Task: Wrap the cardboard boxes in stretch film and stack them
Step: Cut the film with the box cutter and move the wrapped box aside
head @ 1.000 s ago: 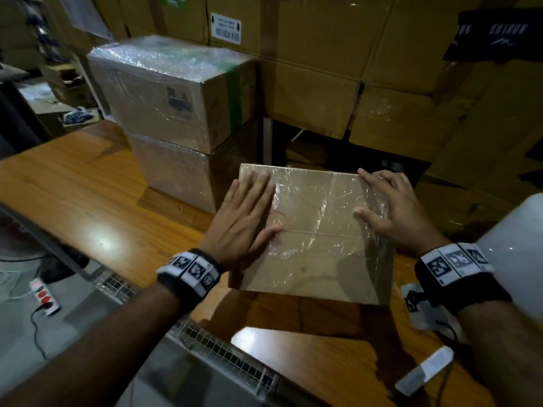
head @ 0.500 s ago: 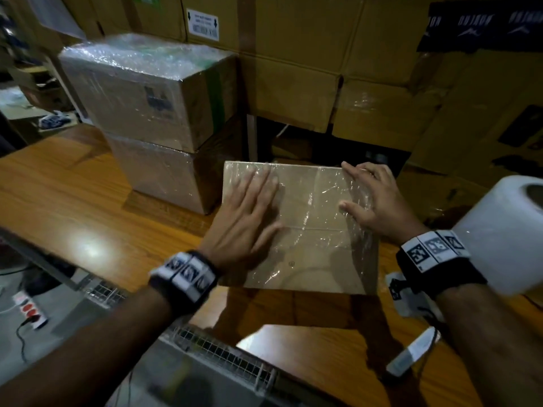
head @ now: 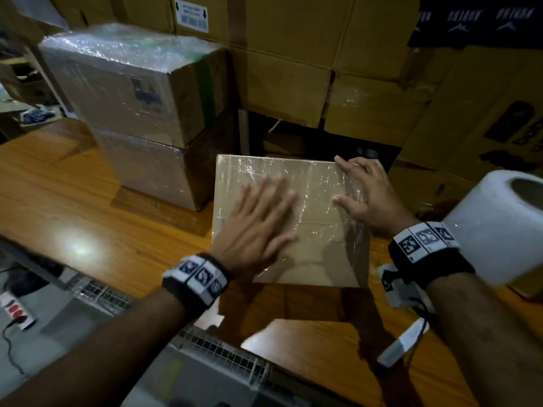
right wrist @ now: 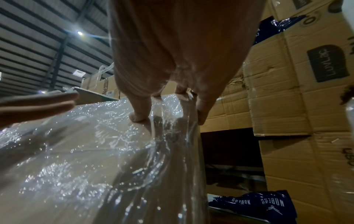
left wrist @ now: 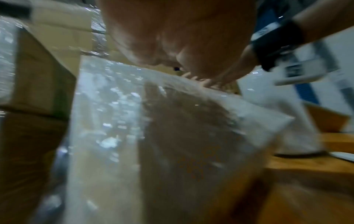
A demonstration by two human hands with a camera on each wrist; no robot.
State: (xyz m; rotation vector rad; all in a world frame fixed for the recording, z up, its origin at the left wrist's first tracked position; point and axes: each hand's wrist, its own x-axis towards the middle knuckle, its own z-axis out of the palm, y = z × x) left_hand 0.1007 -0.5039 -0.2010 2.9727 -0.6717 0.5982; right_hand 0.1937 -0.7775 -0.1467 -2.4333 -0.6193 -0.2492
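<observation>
A cardboard box [head: 317,239] covered in clear stretch film stands on the wooden table [head: 73,201] in front of me. My left hand [head: 264,218] lies flat on its top, fingers straight and blurred by motion. My right hand [head: 364,192] rests open at the box's right top edge, thumb on the film, fingers near the far corner. In the right wrist view its fingers [right wrist: 139,112] press the film [right wrist: 95,136] along that edge. A white stretch film roll [head: 499,227] stands at the right. Two wrapped boxes [head: 141,113] are stacked at the left.
Large cardboard cartons [head: 293,54] wall in the back and right. A white tag with a cord [head: 402,342] lies on the table by my right wrist. A wire tray [head: 223,359] runs along the table's near edge, and a power strip [head: 17,312] lies on the floor at the left.
My left hand has slid rightward across the box top toward its middle. My right hand has kept to the right edge. The view has shifted, bringing the film roll into sight.
</observation>
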